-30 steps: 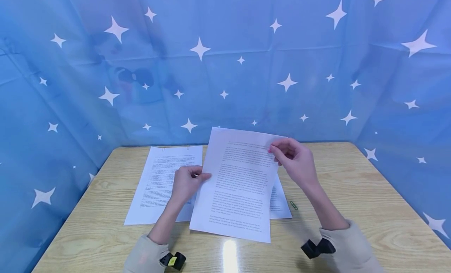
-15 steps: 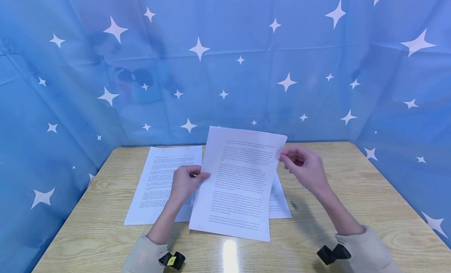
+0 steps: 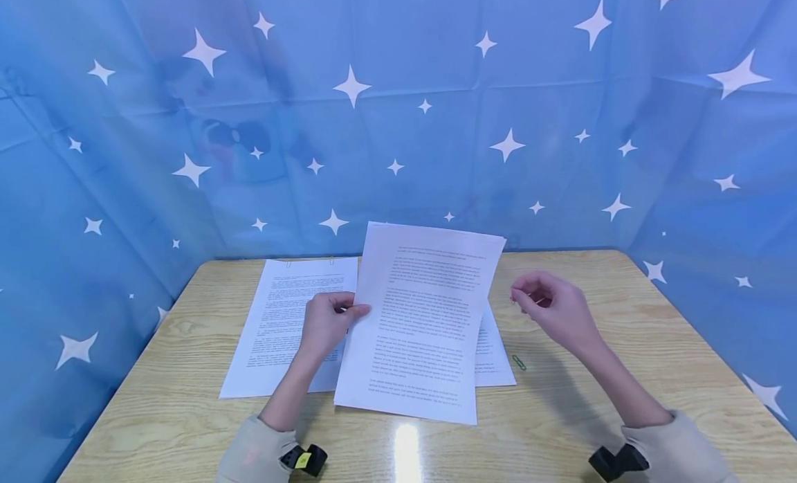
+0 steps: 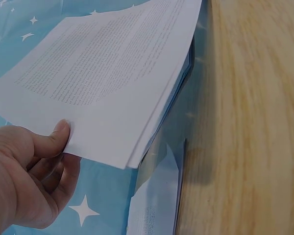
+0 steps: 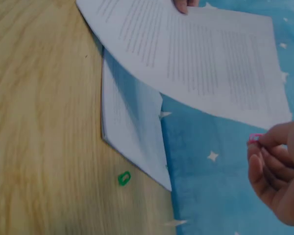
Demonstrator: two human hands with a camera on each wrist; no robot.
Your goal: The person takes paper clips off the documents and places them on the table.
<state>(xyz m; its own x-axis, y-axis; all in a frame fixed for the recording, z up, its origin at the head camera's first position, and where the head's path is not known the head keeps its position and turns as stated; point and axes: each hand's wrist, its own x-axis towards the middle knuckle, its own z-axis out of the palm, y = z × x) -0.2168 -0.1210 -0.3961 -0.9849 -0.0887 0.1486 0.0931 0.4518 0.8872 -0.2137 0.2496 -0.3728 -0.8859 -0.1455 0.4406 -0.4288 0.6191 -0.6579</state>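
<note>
My left hand (image 3: 330, 324) pinches the left edge of a few printed sheets (image 3: 423, 324), thumb on top, and holds them raised and tilted over the table. In the left wrist view more than one layer shows at the sheets' lower corner. My right hand (image 3: 554, 310) is to the right of the sheets, apart from them, pinching a small pink paper clip (image 5: 256, 138) between thumb and fingertips. A green paper clip (image 3: 519, 363) lies on the table below that hand. Partly hidden under the raised sheets is another printed stack (image 3: 495, 358).
At the left on the wooden table (image 3: 623, 344) lies a printed stack (image 3: 255, 365) with two clips at its top edge, partly covered by my left hand and forearm. A blue star-patterned curtain (image 3: 398, 123) stands behind the table and along its sides.
My right hand has moved from the sheets' upper right edge outward to the right and slightly down, carrying the pink paper clip. The left hand and the sheets have barely moved.
</note>
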